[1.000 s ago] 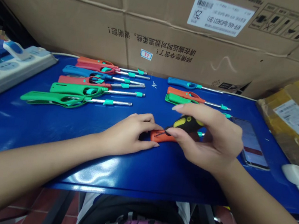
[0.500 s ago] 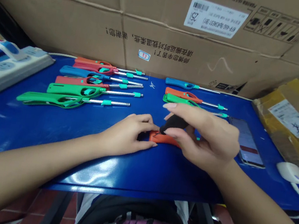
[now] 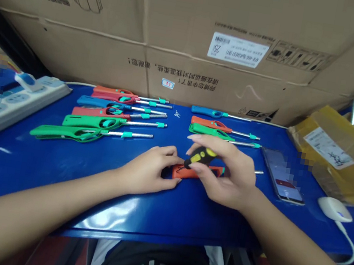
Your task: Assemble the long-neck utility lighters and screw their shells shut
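Note:
An orange long-necked lighter (image 3: pixel 187 171) lies on the blue table in front of me, its metal tube pointing right. My left hand (image 3: pixel 151 168) grips the butt end of its handle between thumb and fingers. In my right hand (image 3: pixel 231 172) is a short black and yellow screwdriver (image 3: pixel 203 156), tilted, with its thin tip down at the lighter's handle near my left fingertips. Whether the tip sits in a screw is too small to make out. My right hand hides part of the lighter's tube.
Several coloured lighters (image 3: pixel 94 122) lie in a column at left; further ones (image 3: pixel 212 123) lie behind my right hand. A phone (image 3: pixel 282 176), a white mouse-like device (image 3: pixel 335 209) and a yellow-taped box (image 3: pixel 344 154) are at right. A power strip (image 3: pixel 13 102) is at left, a large carton (image 3: pixel 179 34) behind.
My view has tilted up slightly. My right hand has turned the screwdriver, so yellow parts of its handle now show. The left hand keeps its hold on the orange lighter.

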Demonstrator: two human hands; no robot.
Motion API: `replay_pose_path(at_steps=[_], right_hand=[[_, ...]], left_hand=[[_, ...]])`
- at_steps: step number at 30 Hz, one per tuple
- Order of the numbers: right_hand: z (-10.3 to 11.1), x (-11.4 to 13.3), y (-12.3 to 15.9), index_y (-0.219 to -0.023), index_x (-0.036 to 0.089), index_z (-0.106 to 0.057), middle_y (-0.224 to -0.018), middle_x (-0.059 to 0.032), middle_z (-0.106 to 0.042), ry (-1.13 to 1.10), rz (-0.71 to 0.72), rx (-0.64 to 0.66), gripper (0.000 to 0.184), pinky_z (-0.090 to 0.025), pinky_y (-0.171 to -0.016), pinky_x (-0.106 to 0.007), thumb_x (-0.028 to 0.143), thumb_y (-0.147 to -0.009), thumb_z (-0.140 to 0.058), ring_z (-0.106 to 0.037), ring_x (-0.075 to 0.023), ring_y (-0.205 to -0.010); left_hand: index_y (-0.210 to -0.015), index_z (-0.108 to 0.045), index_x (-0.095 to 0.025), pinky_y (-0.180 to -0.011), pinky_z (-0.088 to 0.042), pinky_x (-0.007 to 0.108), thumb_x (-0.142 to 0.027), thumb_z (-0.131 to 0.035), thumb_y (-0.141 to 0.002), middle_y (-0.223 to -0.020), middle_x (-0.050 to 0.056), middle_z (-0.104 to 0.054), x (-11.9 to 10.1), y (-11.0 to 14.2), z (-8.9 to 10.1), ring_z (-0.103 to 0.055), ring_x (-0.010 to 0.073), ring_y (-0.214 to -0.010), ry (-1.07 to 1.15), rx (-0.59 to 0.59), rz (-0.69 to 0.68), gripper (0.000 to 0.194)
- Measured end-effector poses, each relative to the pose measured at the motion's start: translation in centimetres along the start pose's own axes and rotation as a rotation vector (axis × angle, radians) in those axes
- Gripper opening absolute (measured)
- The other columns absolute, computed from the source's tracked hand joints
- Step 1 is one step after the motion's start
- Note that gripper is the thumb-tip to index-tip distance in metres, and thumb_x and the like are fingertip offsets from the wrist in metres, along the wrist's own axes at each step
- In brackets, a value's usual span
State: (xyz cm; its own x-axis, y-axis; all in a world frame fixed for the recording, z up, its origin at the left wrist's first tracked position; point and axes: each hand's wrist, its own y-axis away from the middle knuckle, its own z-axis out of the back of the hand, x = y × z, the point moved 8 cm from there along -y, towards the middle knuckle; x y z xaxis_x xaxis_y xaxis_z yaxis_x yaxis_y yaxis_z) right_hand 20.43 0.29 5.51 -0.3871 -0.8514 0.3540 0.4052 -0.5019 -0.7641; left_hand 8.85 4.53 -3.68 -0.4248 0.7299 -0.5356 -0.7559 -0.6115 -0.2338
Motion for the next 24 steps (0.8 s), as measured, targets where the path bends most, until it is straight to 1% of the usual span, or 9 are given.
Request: replay_pose_path(at_steps=[4, 7, 8, 10, 12, 15, 18, 21, 24], right_hand=[[2.6, -4.2, -0.3, -0.120, 0.023, -0.053, -0.099, -0.0025, -0.067, -0.270, -0.325, -0.279, 0.023, -0.055, -0.047, -0.021, 0.028, -0.098, -0.058, -0.062, -0.0074, -0.054], [3.2, -8.1, 0.0, -0.106, 0.023, -0.049, -0.090, 0.0017, -0.064, -0.420, -0.519, -0.279, 0.026, -0.054, -0.043, -0.021, 0.037, -0.092, -0.067, -0.059, -0.0068, -0.049], [3.0, -9.3, 0.3, -0.102, 0.022, -0.049, -0.083, 0.0037, -0.062, -0.433, -0.587, -0.227, 0.029, -0.056, -0.045, -0.022, 0.037, -0.089, -0.070, -0.060, -0.0075, -0.050], [1.6, -11.5, 1.5, -0.099, 0.021, -0.050, -0.068, 0.0063, -0.058, -0.430, -0.714, 0.023, 0.027, -0.060, -0.053, -0.025, 0.040, -0.090, -0.067, -0.063, -0.0100, -0.053], [0.3, -12.6, 2.9, -0.102, 0.019, -0.050, -0.070, 0.0016, -0.065, -0.396, -0.755, 0.259, 0.026, -0.063, -0.063, -0.031, 0.041, -0.093, -0.061, -0.070, -0.0141, -0.063], [0.3, -13.6, 4.1, -0.106, 0.016, -0.056, -0.075, -0.0021, -0.069, -0.314, -0.727, 0.363, 0.026, -0.062, -0.063, -0.033, 0.038, -0.093, -0.059, -0.071, -0.0163, -0.065], [0.8, -13.5, 4.4, -0.107, 0.015, -0.066, -0.094, -0.0072, -0.073, -0.181, -0.653, 0.474, 0.023, -0.059, -0.075, -0.036, 0.028, -0.087, -0.066, -0.071, -0.0184, -0.080], [1.4, -12.9, 4.4, -0.100, 0.018, -0.074, -0.103, -0.0068, -0.074, -0.083, -0.567, 0.594, 0.020, -0.051, -0.088, -0.036, 0.019, -0.080, -0.073, -0.067, -0.0208, -0.095], [1.8, -12.8, 4.5, -0.096, 0.018, -0.075, -0.103, -0.0072, -0.071, -0.003, -0.529, 0.661, 0.017, -0.049, -0.084, -0.034, 0.019, -0.079, -0.073, -0.065, -0.0211, -0.093]], left_hand=[[-0.117, -0.070, -0.019, -0.076, -0.051, 0.032, -0.025, -0.066, -0.082, -0.092, 0.003, -0.059, -0.6, 0.0, 0.8, -0.061, 0.0197, -0.082, -0.142, 0.086, 0.013, 0.036], [-0.118, -0.069, -0.019, -0.076, -0.051, 0.035, -0.027, -0.067, -0.081, -0.095, 0.004, -0.062, -1.2, 0.1, 1.4, -0.063, 0.0226, -0.086, -0.254, 0.140, 0.011, 0.038], [-0.119, -0.068, -0.019, -0.076, -0.052, 0.036, -0.030, -0.067, -0.083, -0.097, 0.005, -0.063, -1.2, 0.2, 1.4, -0.063, 0.0236, -0.088, -0.275, 0.150, 0.015, 0.038], [-0.122, -0.067, -0.018, -0.079, -0.053, 0.038, -0.040, -0.067, -0.088, -0.102, 0.007, -0.064, -1.3, 0.2, 1.2, -0.063, 0.0255, -0.092, -0.291, 0.151, 0.018, 0.041], [-0.127, -0.064, -0.019, -0.084, -0.054, 0.038, -0.044, -0.063, -0.093, -0.110, 0.010, -0.064, -1.4, 0.2, 0.8, -0.063, 0.0262, -0.098, -0.288, 0.128, 0.007, 0.042], [-0.124, -0.064, -0.020, -0.085, -0.054, 0.037, -0.033, -0.059, -0.096, -0.112, 0.010, -0.064, -1.3, 0.1, 0.5, -0.063, 0.0253, -0.100, -0.276, 0.115, 0.029, 0.031], [-0.118, -0.067, -0.020, -0.083, -0.054, 0.034, -0.028, -0.057, -0.097, -0.107, 0.009, -0.065, -1.3, 0.1, 1.2, -0.064, 0.0234, -0.095, -0.238, 0.166, 0.058, 0.025], [-0.114, -0.070, -0.022, -0.084, -0.054, 0.031, -0.032, -0.054, -0.099, -0.106, 0.007, -0.066, -1.6, 0.1, 3.3, -0.065, 0.0203, -0.092, -0.165, 0.233, 0.043, 0.024], [-0.118, -0.070, -0.026, -0.087, -0.054, 0.031, -0.037, -0.060, -0.096, -0.110, 0.005, -0.069, -1.3, 0.0, 6.6, -0.067, 0.0199, -0.096, -0.119, 0.233, 0.030, 0.026]])
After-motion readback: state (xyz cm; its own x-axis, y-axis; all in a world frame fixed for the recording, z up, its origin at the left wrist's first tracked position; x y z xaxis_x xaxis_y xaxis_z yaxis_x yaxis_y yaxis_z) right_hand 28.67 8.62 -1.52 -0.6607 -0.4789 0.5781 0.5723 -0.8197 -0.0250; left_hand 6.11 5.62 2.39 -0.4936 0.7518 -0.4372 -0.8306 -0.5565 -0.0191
